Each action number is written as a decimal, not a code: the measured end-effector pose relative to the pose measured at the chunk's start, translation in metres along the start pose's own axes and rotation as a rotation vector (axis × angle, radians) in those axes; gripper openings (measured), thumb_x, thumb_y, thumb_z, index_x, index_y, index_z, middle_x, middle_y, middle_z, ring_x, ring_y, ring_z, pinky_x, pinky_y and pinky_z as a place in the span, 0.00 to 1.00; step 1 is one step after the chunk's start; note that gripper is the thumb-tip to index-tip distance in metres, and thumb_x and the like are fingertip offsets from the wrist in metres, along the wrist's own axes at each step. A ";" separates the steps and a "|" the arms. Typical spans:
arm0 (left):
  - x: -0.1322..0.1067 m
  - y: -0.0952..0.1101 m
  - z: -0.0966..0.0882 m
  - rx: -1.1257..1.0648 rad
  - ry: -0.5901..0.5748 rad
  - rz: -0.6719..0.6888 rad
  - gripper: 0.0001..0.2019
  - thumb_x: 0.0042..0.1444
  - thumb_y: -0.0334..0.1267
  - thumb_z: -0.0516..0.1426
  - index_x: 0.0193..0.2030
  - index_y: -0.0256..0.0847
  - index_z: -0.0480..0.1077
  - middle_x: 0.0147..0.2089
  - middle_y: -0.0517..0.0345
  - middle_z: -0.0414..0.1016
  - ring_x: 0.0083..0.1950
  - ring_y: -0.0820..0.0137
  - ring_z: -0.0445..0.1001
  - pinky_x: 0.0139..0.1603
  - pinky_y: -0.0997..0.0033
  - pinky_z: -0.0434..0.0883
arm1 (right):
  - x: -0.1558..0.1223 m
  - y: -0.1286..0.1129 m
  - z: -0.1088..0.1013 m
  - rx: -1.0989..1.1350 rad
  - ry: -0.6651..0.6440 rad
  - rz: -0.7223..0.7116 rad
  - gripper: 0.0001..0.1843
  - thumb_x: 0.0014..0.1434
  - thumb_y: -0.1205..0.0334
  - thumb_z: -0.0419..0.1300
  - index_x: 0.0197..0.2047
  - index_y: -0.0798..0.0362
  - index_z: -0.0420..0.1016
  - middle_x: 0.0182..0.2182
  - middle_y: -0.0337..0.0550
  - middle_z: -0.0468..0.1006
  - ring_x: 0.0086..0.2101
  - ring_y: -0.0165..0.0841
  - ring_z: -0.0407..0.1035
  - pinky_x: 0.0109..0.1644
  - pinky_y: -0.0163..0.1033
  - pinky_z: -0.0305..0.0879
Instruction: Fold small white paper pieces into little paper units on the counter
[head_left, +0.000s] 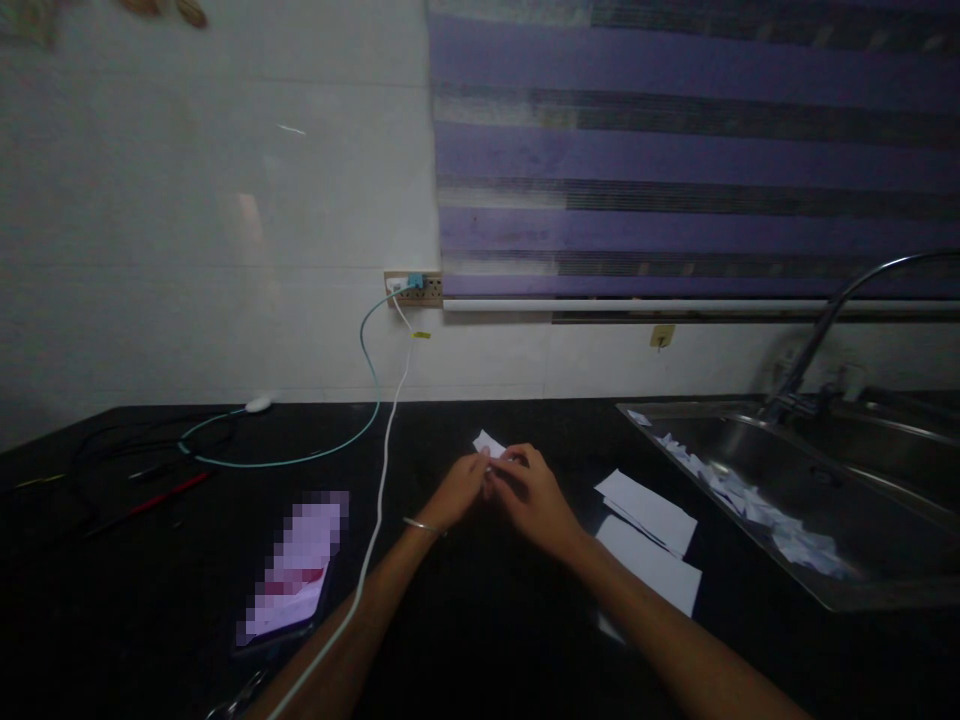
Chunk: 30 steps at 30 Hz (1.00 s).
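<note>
Both my hands meet over the middle of the black counter, around a small piece of white paper (489, 443). My left hand (463, 485), with a bracelet (424, 526) at its wrist, pinches the paper from the left. From the right, the fingers of my right hand (537, 500) are bent and pressed to the paper's near edge. The paper's lower part is hidden behind my fingers. Right of my right hand lie white paper sheets (649, 510), one partly over another (651, 565).
Small folded white papers (750, 500) line the left rim of the steel sink (817, 590), under a curved faucet (832, 300). At left lies a phone (296, 570) with a lit screen. A white cable (384, 470) runs from the wall socket (429, 290) across my left forearm.
</note>
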<state>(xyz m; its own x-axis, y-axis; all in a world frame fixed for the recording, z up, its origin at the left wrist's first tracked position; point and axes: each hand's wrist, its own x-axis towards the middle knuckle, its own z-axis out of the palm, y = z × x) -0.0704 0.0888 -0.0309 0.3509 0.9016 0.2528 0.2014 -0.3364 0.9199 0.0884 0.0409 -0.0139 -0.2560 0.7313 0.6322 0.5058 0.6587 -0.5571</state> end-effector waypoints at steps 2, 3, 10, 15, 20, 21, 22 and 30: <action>0.000 0.001 0.000 0.033 -0.001 0.013 0.32 0.63 0.60 0.39 0.24 0.37 0.66 0.23 0.58 0.68 0.28 0.70 0.68 0.35 0.70 0.64 | 0.003 0.000 -0.001 0.092 0.080 0.068 0.12 0.62 0.61 0.56 0.47 0.49 0.77 0.46 0.47 0.69 0.47 0.37 0.67 0.53 0.45 0.65; -0.001 0.002 0.000 0.040 0.001 0.019 0.32 0.64 0.60 0.38 0.23 0.37 0.65 0.23 0.58 0.67 0.27 0.70 0.68 0.35 0.70 0.64 | 0.004 0.002 -0.001 0.143 0.134 0.122 0.11 0.62 0.59 0.56 0.45 0.50 0.76 0.45 0.47 0.70 0.46 0.37 0.68 0.51 0.43 0.66; -0.005 0.010 0.005 0.132 0.029 -0.009 0.29 0.64 0.59 0.40 0.26 0.38 0.65 0.22 0.60 0.65 0.25 0.72 0.65 0.30 0.71 0.61 | 0.012 0.011 0.000 0.588 0.155 0.641 0.21 0.52 0.43 0.63 0.33 0.54 0.70 0.21 0.37 0.70 0.22 0.30 0.66 0.24 0.34 0.63; -0.003 0.006 0.005 0.087 0.036 -0.002 0.24 0.63 0.56 0.45 0.34 0.36 0.67 0.29 0.59 0.69 0.30 0.71 0.67 0.33 0.72 0.63 | 0.011 0.008 0.002 0.685 0.027 0.641 0.21 0.45 0.46 0.69 0.31 0.56 0.73 0.24 0.42 0.77 0.23 0.29 0.69 0.27 0.34 0.64; -0.003 0.009 0.000 -0.099 -0.021 -0.029 0.23 0.60 0.56 0.50 0.35 0.35 0.67 0.29 0.59 0.69 0.29 0.73 0.66 0.31 0.74 0.62 | 0.011 0.010 -0.003 0.755 0.043 0.659 0.21 0.42 0.49 0.71 0.32 0.57 0.74 0.26 0.43 0.78 0.24 0.29 0.70 0.30 0.34 0.66; -0.003 0.010 0.000 -0.139 -0.034 -0.043 0.22 0.59 0.56 0.51 0.36 0.35 0.68 0.29 0.59 0.69 0.29 0.74 0.66 0.30 0.75 0.62 | 0.011 0.012 -0.004 0.771 0.032 0.665 0.21 0.43 0.49 0.70 0.32 0.57 0.74 0.26 0.43 0.78 0.24 0.29 0.70 0.30 0.34 0.66; -0.004 0.012 -0.001 -0.176 -0.052 -0.053 0.22 0.58 0.56 0.53 0.37 0.35 0.68 0.30 0.59 0.70 0.28 0.74 0.66 0.29 0.76 0.61 | 0.011 0.013 -0.005 0.790 0.020 0.671 0.20 0.45 0.49 0.70 0.32 0.57 0.74 0.26 0.42 0.78 0.24 0.28 0.69 0.29 0.33 0.66; -0.004 0.011 -0.001 -0.231 -0.083 -0.027 0.17 0.55 0.50 0.58 0.38 0.35 0.70 0.30 0.59 0.70 0.28 0.75 0.66 0.28 0.77 0.60 | 0.011 0.023 -0.003 0.905 -0.048 0.737 0.16 0.51 0.51 0.65 0.29 0.56 0.72 0.22 0.37 0.71 0.23 0.26 0.66 0.28 0.31 0.63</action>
<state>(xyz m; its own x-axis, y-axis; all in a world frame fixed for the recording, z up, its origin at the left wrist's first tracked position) -0.0708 0.0820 -0.0213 0.4244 0.8808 0.2100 0.0006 -0.2322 0.9727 0.0997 0.0635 -0.0185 -0.1861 0.9824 -0.0145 -0.2222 -0.0565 -0.9734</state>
